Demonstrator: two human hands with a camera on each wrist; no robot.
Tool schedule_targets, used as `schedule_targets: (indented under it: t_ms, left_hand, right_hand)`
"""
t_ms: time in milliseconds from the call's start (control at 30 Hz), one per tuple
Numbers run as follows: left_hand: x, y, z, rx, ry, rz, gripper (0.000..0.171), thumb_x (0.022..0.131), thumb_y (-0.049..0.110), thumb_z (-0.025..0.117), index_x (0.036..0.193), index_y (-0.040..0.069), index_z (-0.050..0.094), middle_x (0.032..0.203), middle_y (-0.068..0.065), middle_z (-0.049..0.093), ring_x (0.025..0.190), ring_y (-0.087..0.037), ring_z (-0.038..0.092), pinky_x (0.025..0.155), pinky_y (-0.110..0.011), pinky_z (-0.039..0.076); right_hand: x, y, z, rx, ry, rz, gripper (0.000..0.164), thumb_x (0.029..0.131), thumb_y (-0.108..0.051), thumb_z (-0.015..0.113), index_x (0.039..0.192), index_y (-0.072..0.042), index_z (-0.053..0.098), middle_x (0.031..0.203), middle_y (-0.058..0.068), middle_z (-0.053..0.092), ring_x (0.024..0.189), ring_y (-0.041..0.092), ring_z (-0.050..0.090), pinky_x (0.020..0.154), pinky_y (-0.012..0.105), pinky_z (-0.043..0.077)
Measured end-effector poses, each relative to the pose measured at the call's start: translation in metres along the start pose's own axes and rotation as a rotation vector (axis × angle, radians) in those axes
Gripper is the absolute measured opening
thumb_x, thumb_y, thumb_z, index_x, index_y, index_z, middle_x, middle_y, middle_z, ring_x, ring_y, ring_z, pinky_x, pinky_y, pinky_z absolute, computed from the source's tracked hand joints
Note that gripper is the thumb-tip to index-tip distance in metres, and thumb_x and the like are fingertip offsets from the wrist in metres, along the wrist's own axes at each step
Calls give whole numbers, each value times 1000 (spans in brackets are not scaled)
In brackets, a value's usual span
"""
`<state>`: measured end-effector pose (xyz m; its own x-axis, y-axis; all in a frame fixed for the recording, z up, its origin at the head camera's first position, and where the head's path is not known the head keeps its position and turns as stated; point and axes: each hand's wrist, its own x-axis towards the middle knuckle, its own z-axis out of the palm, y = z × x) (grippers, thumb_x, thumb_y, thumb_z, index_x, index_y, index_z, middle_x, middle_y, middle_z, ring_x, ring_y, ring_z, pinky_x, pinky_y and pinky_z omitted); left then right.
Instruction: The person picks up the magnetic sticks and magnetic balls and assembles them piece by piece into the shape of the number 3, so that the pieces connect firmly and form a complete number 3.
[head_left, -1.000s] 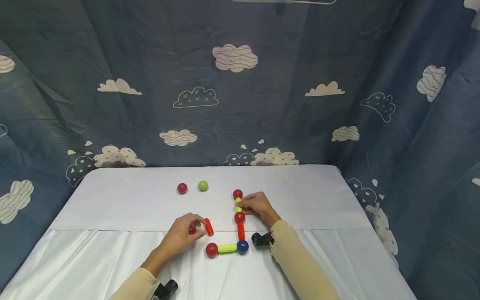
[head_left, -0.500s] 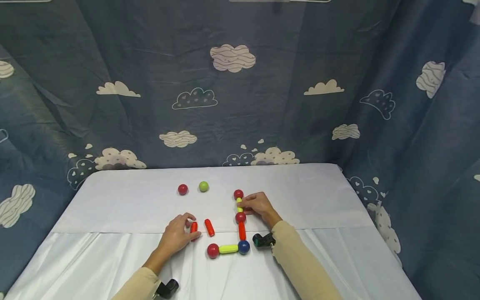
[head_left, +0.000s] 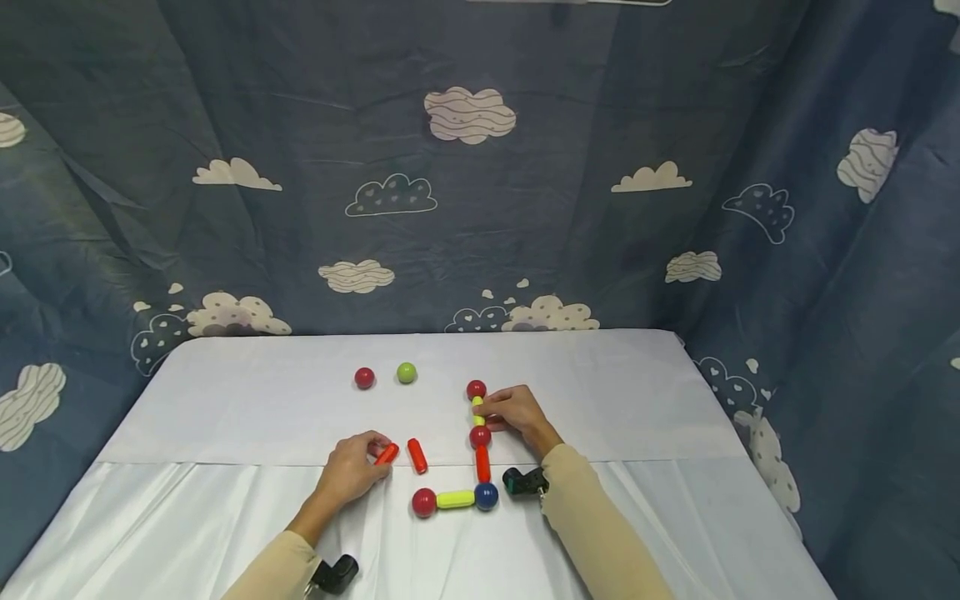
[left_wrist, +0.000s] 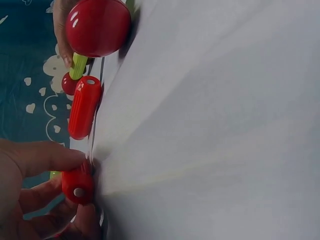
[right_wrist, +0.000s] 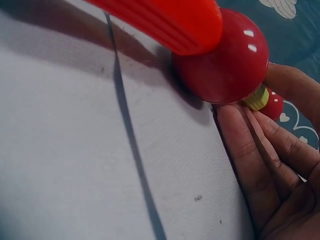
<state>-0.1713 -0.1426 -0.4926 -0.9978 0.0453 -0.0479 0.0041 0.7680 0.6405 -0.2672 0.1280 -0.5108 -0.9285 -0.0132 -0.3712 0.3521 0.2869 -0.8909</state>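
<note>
L hand [head_left: 350, 469]: fingers pinched on 1 red rod [head_left: 387, 454], at tabletop [head_left: 225, 408], contact unclear. 2nd red rod [head_left: 417, 456]: loose, just to R. R hand [head_left: 517, 412]: fingers pinched on upper yellow rod [head_left: 477, 402], betw. far red ball [head_left: 476, 389] & mid red ball [head_left: 480, 437]. Chain cont. nearward: joined red rod [head_left: 482, 463], blue ball [head_left: 486, 497]; then leftward: lower yellow rod [head_left: 455, 499], end red ball [head_left: 423, 502]. Rear: loose red ball [head_left: 364, 378], green ball [head_left: 407, 372], apart.
</note>
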Motion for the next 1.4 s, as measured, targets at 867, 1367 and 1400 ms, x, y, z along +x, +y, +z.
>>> schedule_targets:
  t_ms: [867, 1367, 1400]
  left_hand:
    - [56, 14, 7, -60, -111, 102, 29, 84, 2, 70, 112, 9, 69, 106, -5, 66, 90, -19, 55, 86, -38, 49]
    - [101, 42, 13, 88, -206, 172, 21, 88, 7, 68, 109, 6, 68, 98, -4, 62, 90, -20, 52, 85, -37, 45]
    - [103, 44, 14, 91, -208, 170, 22, 89, 8, 68, 110, 7, 67, 100, -4, 62, 91, -20, 53, 87, -38, 46]
  right_hand:
    - [-1, -1, -1, 0, -4, 6, 30, 75, -21, 84, 97, -4, 72, 87, 9, 69, 63, 15, 65, 61, 24, 54]
    - [0, 1, -2, -34, -7, 18, 30, 75, -22, 84, 97, -5, 73, 86, 8, 69, 63, 15, 65, 61, 24, 54]
    - [0, 1, -3, -33, -9, 20, 30, 75, -22, 83, 98, -5, 73, 86, 8, 69, 63, 15, 65, 61, 24, 54]
